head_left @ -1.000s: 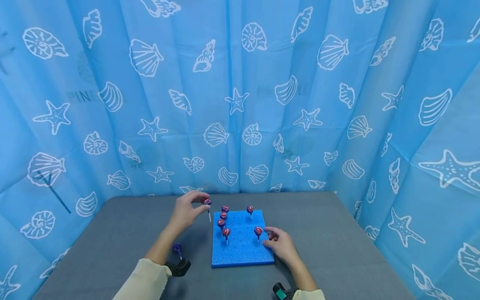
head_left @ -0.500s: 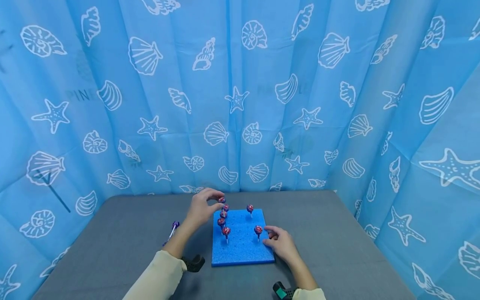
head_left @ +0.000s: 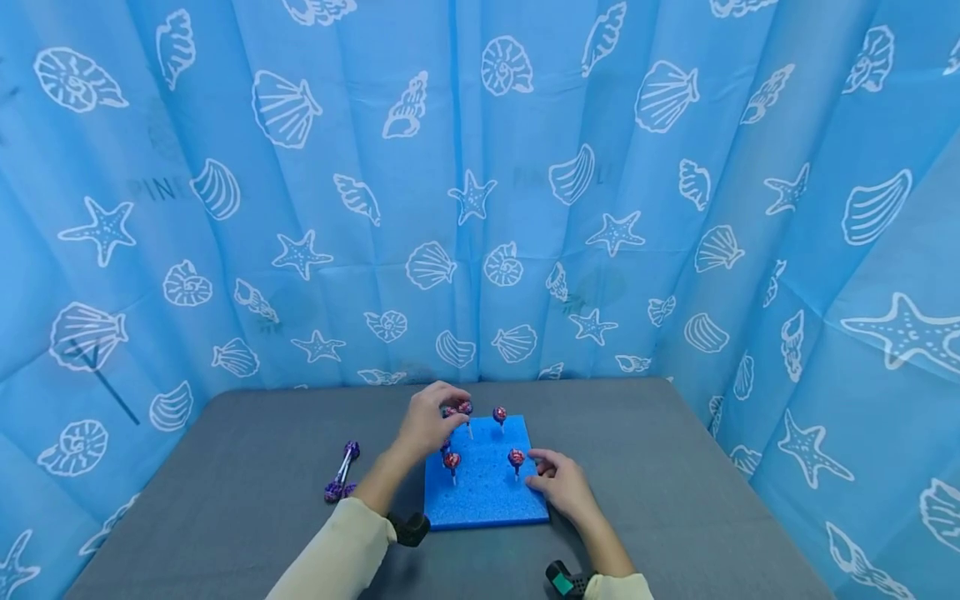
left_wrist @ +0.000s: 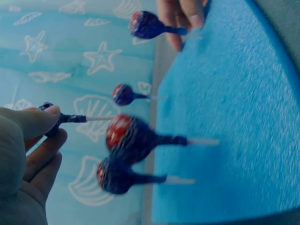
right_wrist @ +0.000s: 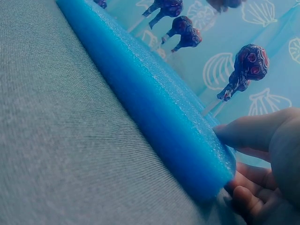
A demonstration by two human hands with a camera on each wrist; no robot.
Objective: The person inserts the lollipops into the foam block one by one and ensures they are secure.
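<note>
My left hand (head_left: 423, 427) pinches a purple-and-red wrapped lollipop (left_wrist: 63, 118) between thumb and fingers, its white stick pointing down over the back left of a blue foam board (head_left: 495, 504). Other lollipops stand upright in the board: a front-right one (head_left: 516, 459), a back-right one (head_left: 500, 414) and a front-left one (head_left: 452, 461). More stand in a row along the left side, partly hidden behind the left hand. At the board's right edge my right hand (head_left: 564, 489) grips the foam, thumb (right_wrist: 243, 133) on top and fingers curled against the side.
Several loose lollipops (head_left: 343, 475) lie on the grey tabletop (head_left: 675, 492) left of the board, partly covered by the left sleeve. A blue curtain (head_left: 480, 208) with white seashell prints hangs behind the table and along its sides.
My left hand has carried the lollipop rightward from beside the board to over its back left part. The loose lollipops have come into view behind the arm. The right hand has stayed put.
</note>
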